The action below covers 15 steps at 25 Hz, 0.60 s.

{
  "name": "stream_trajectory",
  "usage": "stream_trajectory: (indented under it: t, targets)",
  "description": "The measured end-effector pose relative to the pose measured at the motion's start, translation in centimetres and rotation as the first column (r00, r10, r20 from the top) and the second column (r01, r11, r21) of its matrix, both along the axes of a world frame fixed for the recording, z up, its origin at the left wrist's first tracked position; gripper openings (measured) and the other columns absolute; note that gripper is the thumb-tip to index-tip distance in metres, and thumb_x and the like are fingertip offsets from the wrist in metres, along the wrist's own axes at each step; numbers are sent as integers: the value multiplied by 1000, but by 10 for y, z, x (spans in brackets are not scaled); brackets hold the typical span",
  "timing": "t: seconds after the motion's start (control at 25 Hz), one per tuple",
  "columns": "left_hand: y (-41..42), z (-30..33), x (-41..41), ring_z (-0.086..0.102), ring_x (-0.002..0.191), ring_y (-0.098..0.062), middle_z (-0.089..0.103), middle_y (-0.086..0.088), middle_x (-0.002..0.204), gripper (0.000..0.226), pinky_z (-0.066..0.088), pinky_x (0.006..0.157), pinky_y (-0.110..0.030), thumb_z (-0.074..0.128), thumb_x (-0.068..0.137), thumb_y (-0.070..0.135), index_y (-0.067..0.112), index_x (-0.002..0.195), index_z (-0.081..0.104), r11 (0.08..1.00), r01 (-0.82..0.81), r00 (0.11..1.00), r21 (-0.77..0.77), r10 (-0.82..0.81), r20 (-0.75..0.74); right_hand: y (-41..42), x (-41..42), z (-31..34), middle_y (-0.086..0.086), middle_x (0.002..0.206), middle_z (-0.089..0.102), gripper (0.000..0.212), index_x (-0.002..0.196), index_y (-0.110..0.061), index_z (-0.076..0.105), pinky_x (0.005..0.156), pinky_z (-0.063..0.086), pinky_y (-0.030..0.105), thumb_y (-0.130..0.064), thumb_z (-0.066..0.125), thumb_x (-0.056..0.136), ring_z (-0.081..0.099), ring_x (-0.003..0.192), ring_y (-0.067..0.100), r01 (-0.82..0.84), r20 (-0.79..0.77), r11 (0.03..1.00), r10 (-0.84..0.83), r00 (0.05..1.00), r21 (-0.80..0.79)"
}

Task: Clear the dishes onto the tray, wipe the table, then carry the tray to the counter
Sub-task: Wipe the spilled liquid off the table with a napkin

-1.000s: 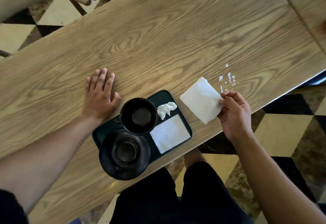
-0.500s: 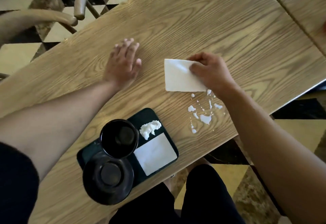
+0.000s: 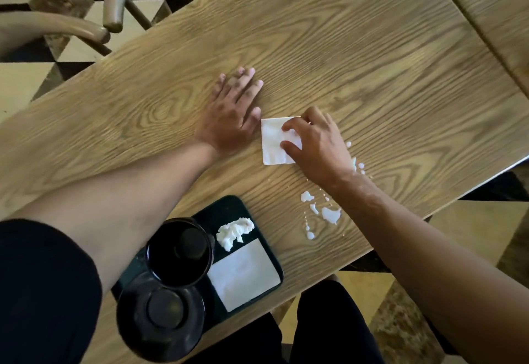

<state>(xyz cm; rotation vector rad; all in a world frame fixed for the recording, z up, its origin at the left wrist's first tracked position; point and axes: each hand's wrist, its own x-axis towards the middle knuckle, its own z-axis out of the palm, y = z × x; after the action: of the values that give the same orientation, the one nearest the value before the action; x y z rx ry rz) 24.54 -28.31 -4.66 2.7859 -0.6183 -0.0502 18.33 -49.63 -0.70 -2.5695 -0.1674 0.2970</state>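
Head view, looking down on a light wood-grain tabletop [image 3: 343, 48] whose long axis ran from lower left to upper right. No brand, label or writing could be read on any item.

The left hand [image 3: 230, 114] lay flat, palm down on the bare wood with fingers straight and pointing toward the far edge, gripping nothing. The right hand [image 3: 315, 146] pressed a square white paper napkin [image 3: 273, 143] against the tabletop, fingers spread over the napkin's right half; the napkin lay flat, its edges roughly square to the frame, its upper left corner just beside the left thumb. The two hands were near each other but not touching.

A spill of white liquid drops [image 3: 329, 214] lay on the wood near the right forearm, between the napkin and the near table edge, apart from the napkin.

A dark green rectangular tray [image 3: 229, 206] sat at the near edge, its long axis running lower left to upper right. It carried a black round cup [image 3: 179, 252], a black round saucer [image 3: 160, 320] overhanging the tray's near end, a crumpled white tissue [image 3: 234, 232] and a flat white folded napkin [image 3: 243, 275].

A tan curved chair frame [image 3: 86, 30] stood beyond the table's left end over a checkered floor [image 3: 17, 83]
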Motion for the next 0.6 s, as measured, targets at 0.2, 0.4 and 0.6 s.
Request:
stream_trajectory:
  t: [0.2,0.4,0.6]
  targets:
    - [-3,-1,1,34,152,-35,41,-21,160,51,21,126,-54,46,99,7,-3,149,48,995,-64,998,-82,66,14,21,-1,-3,12,100,65,17,102,-10,79,86,50,40,-8,66,92,61,92,34,-97,84,989,88,993,108]
    - [2,-3,0,34,152,-37,41,-23,160,52,21,127,-52,42,96,8,-4,146,50,992,-47,998,-114,51,26,11,-35,4,5,93,69,14,95,-11,81,80,56,37,-6,68,94,64,89,24,-561,32,802,567,823,204]
    - [0,-8,1,34,153,-33,43,-19,160,54,21,128,-49,38,95,10,-1,146,52,991,-80,995,-106,86,49,-12,44,1,12,92,70,16,94,-7,81,78,55,36,-1,67,88,69,87,30,-203,128,973,188,974,113]
